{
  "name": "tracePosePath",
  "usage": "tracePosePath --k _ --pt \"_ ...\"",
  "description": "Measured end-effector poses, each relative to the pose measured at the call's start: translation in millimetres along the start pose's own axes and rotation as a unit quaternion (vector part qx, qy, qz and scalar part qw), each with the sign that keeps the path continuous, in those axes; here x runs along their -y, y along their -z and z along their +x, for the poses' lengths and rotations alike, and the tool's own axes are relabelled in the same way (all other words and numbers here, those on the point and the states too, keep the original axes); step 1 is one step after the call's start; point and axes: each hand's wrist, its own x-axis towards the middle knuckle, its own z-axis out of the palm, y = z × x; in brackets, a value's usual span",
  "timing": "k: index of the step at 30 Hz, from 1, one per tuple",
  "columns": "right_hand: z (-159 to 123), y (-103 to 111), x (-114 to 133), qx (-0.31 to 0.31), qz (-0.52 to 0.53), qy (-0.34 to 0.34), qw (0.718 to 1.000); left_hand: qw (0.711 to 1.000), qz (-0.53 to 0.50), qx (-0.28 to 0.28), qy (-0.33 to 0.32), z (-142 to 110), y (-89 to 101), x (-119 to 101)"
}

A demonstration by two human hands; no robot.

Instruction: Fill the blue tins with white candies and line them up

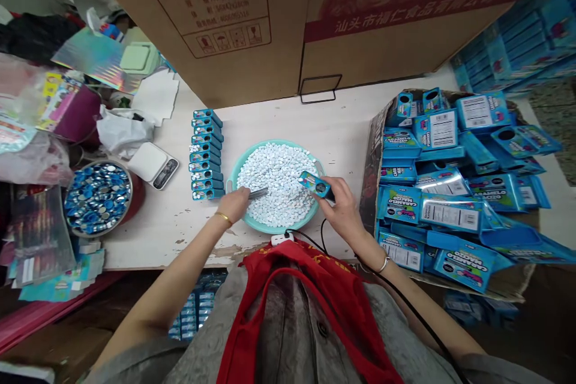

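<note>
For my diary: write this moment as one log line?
left hand: holds scoop in basin | right hand: holds blue box

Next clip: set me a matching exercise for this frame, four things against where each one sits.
Things:
1. teal basin of white pellets
2. row of blue boxes
3. small blue box
4. bowl of blue caps

Places:
A. in the right hand
B. far left, beside the digital scale
C. centre of the table, between both hands
D. lined up just left of the basin

Pairs: 1-C, 2-D, 3-A, 4-B. The left hand holds a metal scoop over the pellets.
</note>
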Motion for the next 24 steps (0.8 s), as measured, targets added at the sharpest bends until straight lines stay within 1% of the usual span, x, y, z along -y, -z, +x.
tracePosePath --k 1,3,5,7,9,11,13,16,19,21,24 --pt "0 3 -1 -0.006 -0.003 -0.003 1.000 1.000 -0.024 -0.003 -0.001 10 -14.7 -8" --pt "0 8 -2 -0.019 -0.008 -0.005 1.000 0.998 -0.056 -0.018 -0.013 29 -35.5 -31" --pt "-1 10 -2 -0.026 -0.009 -0.008 1.000 0.996 -0.075 -0.033 -0.026 44 -45.9 -52" --pt "-2 10 -1 -0.029 -0.008 -0.012 0.999 0.994 -0.096 -0.045 -0.036 53 -49.9 -62" --pt "-4 10 1 -0.030 -0.006 -0.018 0.999 0.991 -0.114 -0.052 -0.043 55 -50.9 -60" --pt "-5 10 1 -0.029 -0.006 -0.024 0.999 0.989 -0.127 -0.056 -0.052 49 -49.8 -49" --pt "-6 10 0 -0.029 -0.007 -0.027 0.999 0.986 -0.139 -0.062 -0.063 38 -45.0 -35" --pt "-6 9 -3 -0.023 -0.015 -0.028 0.999 0.977 -0.160 -0.095 -0.105 16 -26.6 -16" --pt "-5 3 -5 0.000 -0.030 -0.019 0.999 0.962 -0.165 -0.133 -0.175 -7 6.2 -8" --pt "-2 -3 -3 0.019 -0.035 -0.006 0.999 0.957 -0.146 -0.137 -0.210 -20 32.9 -8" --pt "2 -12 4 0.039 -0.038 0.021 0.998 0.962 -0.084 -0.112 -0.233 -34 72.7 -17"
